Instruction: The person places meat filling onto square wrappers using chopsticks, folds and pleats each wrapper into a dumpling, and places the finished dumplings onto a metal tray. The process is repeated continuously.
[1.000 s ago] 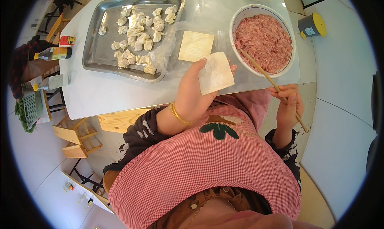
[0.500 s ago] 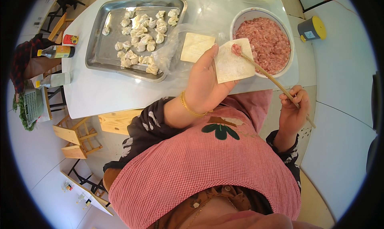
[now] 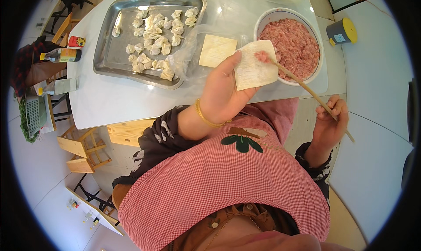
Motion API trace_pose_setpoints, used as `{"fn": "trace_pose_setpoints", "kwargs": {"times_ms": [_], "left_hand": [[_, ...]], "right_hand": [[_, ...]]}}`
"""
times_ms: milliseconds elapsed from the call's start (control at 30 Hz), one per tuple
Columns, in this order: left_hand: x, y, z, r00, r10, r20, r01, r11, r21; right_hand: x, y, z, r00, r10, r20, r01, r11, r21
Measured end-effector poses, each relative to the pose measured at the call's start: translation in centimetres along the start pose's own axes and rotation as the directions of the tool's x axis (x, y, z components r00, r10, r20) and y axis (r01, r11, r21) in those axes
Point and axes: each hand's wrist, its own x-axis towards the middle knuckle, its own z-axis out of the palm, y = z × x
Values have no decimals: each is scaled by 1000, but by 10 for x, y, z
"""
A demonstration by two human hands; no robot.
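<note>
A square wonton wrapper (image 3: 254,71) lies across the fingers of my left hand (image 3: 219,91), its thumb resting on the edge. On the wrapper's upper part sits a small dab of minced meat (image 3: 263,56). My right hand (image 3: 331,121) grips a wooden chopstick (image 3: 307,88) whose far tip touches that meat. Just beyond, a white bowl (image 3: 256,30) holds pink minced meat (image 3: 291,47). A stack of wrappers (image 3: 217,50) rests on the table left of the bowl, beside a clear plastic bag (image 3: 190,60).
At the left, a metal tray (image 3: 112,58) carries several folded wontons (image 3: 153,36). Two bottles (image 3: 63,55) and a red container (image 3: 76,41) stand at the table's (image 3: 101,102) left edge. Another person's arm (image 3: 44,71) shows there. A grey bin with yellow lid (image 3: 342,31) is at right.
My right hand has moved right and slightly down with the chopstick. The meat on the wrapper looks more spread, and its tip has shifted a little to the right.
</note>
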Motion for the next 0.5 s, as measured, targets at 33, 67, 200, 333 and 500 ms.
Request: {"fn": "trace_pose_setpoints", "kwargs": {"times_ms": [33, 67, 200, 333, 500], "left_hand": [[-1, -1, 0, 999, 9, -39, -7, 999, 38], [-1, -2, 1, 1000, 18, -3, -18, 999, 29], [2, 6, -4, 998, -14, 63, 20, 995, -98], [4, 8, -8, 998, 4, 68, 2, 996, -84], [-1, 12, -4, 993, 31, 111, -23, 997, -69]], "right_hand": [[0, 1, 3, 999, 27, -35, -27, 1000, 12], [1, 1, 5, 1000, 5, 21, -4, 999, -34], [3, -4, 8, 981, -1, 193, 31, 988, -153], [7, -10, 1, 932, -55, 359, 150, 958, -243], [9, -15, -7, 918, -103, 382, 171, 974, -149]]}}
